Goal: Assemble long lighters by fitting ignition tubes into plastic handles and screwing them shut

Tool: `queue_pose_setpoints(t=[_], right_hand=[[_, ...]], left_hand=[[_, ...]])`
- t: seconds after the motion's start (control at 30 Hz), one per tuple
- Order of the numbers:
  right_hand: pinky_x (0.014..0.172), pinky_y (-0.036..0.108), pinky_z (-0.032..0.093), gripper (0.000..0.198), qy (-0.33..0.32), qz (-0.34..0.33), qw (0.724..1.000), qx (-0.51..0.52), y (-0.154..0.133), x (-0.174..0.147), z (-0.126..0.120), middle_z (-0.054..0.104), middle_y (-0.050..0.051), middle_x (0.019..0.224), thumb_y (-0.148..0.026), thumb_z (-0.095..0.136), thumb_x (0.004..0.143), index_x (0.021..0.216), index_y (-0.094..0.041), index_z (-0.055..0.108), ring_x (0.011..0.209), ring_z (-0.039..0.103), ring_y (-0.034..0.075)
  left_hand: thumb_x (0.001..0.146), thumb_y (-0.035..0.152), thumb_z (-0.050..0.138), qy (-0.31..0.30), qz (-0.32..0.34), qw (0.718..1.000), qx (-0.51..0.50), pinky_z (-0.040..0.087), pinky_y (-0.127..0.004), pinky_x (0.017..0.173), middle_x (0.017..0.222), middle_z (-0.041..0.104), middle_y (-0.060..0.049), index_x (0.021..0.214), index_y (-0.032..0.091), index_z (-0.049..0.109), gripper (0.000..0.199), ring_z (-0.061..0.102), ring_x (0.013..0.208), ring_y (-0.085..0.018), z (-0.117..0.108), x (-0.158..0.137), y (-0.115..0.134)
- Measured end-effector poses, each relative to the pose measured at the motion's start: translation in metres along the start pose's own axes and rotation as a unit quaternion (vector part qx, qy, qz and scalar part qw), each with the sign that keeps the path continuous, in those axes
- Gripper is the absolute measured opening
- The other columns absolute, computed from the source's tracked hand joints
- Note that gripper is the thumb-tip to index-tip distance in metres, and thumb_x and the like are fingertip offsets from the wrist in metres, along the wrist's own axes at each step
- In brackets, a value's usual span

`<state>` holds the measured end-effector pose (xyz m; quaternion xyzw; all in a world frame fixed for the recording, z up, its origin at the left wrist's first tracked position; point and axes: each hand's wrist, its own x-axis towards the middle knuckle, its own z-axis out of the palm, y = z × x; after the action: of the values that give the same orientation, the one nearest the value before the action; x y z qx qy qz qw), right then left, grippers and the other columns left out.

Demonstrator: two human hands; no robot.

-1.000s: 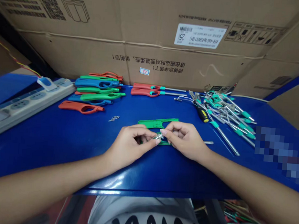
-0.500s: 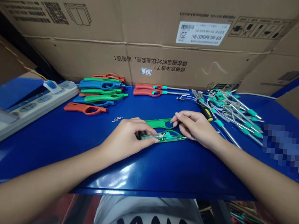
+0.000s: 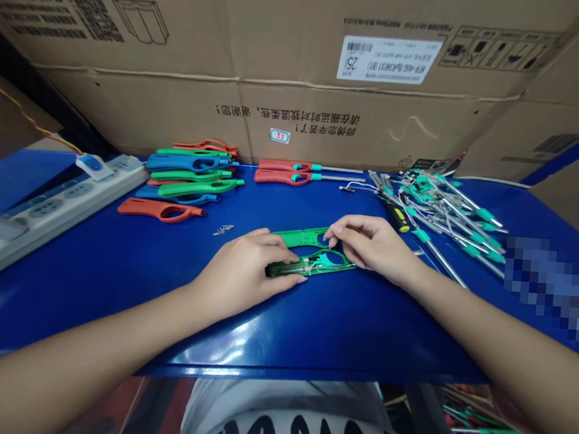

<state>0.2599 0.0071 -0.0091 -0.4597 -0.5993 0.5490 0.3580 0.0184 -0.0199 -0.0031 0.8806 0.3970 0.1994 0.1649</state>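
Observation:
My left hand (image 3: 246, 260) is closed round the left end of an open green lighter handle half (image 3: 343, 267). In that half lie a clear fuel tank (image 3: 288, 268), a teal trigger (image 3: 323, 258) and thin wires. Behind it rests the matching green handle half (image 3: 295, 237), inner side up. My right hand (image 3: 367, 244) is pinched over the right end of this rear half, its other fingers curled near the front half. Whatever is between its fingertips is hidden.
Small screws (image 3: 223, 230) lie left of the hands. Coloured handle shells (image 3: 186, 189) are piled behind, beside two red lighters (image 3: 282, 176). Metal lighter tubes (image 3: 450, 216) and a black-yellow screwdriver (image 3: 398, 219) lie at right. A power strip (image 3: 49, 208) runs along the left; cardboard (image 3: 178, 101) stands behind.
The fuel tank, tilted above the front green half before, now sits down in it. My left fingers have spread a little around it. The right hand has moved slightly left.

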Motion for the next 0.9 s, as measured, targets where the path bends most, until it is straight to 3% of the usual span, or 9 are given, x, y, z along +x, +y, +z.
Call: queue_pose_setpoints(t=[0.2, 0.3, 0.37, 0.53, 0.77, 0.9], right_hand=[[0.041, 0.022, 0.035, 0.036, -0.040, -0.042, 0.996, -0.070, 0.001, -0.005, -0.001, 0.076, 0.005, 0.083, -0.051, 0.067, 0.087, 0.091, -0.016, 0.074, 0.041, 0.046, 0.005], [0.052, 0.024, 0.046, 0.034, -0.065, -0.113, 0.984, -0.125, 0.002, -0.009, -0.002, 0.078, 0.008, 0.086, -0.049, 0.066, 0.090, 0.091, -0.018, 0.079, 0.063, 0.064, 0.014], [0.059, 0.027, 0.050, 0.029, -0.088, -0.165, 0.968, -0.169, 0.003, -0.012, -0.004, 0.078, 0.009, 0.088, -0.045, 0.067, 0.090, 0.091, -0.019, 0.081, 0.075, 0.069, 0.018], [0.063, 0.027, 0.052, 0.021, -0.132, -0.227, 0.936, -0.237, 0.005, -0.014, -0.007, 0.079, 0.008, 0.091, -0.038, 0.068, 0.090, 0.098, -0.023, 0.081, 0.077, 0.070, 0.019], [0.065, 0.025, 0.053, 0.018, -0.143, -0.263, 0.918, -0.260, 0.006, -0.013, -0.007, 0.079, 0.007, 0.092, -0.031, 0.067, 0.092, 0.100, -0.023, 0.080, 0.076, 0.071, 0.017], [0.068, 0.024, 0.055, 0.019, -0.144, -0.322, 0.892, -0.284, 0.006, -0.013, -0.006, 0.079, 0.006, 0.093, -0.026, 0.062, 0.094, 0.101, -0.021, 0.078, 0.078, 0.072, 0.015]], left_hand=[[0.092, 0.026, 0.068, -0.017, -0.030, 0.998, -0.059, 0.046, -0.025, 0.061, 0.093, 0.072, -0.005, 0.102, 0.021, 0.080, 0.017, 0.063, 0.072, -0.015, -0.001, -0.001, 0.004], [0.090, 0.025, 0.069, -0.016, -0.030, 0.997, -0.070, 0.045, -0.024, 0.060, 0.092, 0.072, -0.004, 0.102, 0.020, 0.080, 0.017, 0.061, 0.069, -0.013, -0.001, -0.002, 0.004], [0.091, 0.024, 0.069, -0.020, -0.026, 0.997, -0.072, 0.045, -0.024, 0.061, 0.092, 0.071, -0.004, 0.103, 0.020, 0.079, 0.017, 0.061, 0.068, -0.013, -0.001, -0.002, 0.004], [0.092, 0.024, 0.068, -0.025, -0.035, 0.995, -0.094, 0.046, -0.024, 0.063, 0.093, 0.070, -0.003, 0.098, 0.020, 0.078, 0.012, 0.060, 0.069, -0.012, 0.000, -0.001, 0.004], [0.090, 0.024, 0.071, -0.019, -0.057, 0.989, -0.132, 0.045, -0.023, 0.061, 0.092, 0.071, -0.002, 0.093, 0.019, 0.077, 0.008, 0.058, 0.063, -0.010, 0.002, 0.000, 0.002], [0.088, 0.023, 0.072, -0.004, -0.064, 0.990, -0.129, 0.045, -0.023, 0.060, 0.089, 0.071, -0.001, 0.092, 0.019, 0.078, 0.008, 0.058, 0.062, -0.009, 0.003, 0.000, 0.002]])
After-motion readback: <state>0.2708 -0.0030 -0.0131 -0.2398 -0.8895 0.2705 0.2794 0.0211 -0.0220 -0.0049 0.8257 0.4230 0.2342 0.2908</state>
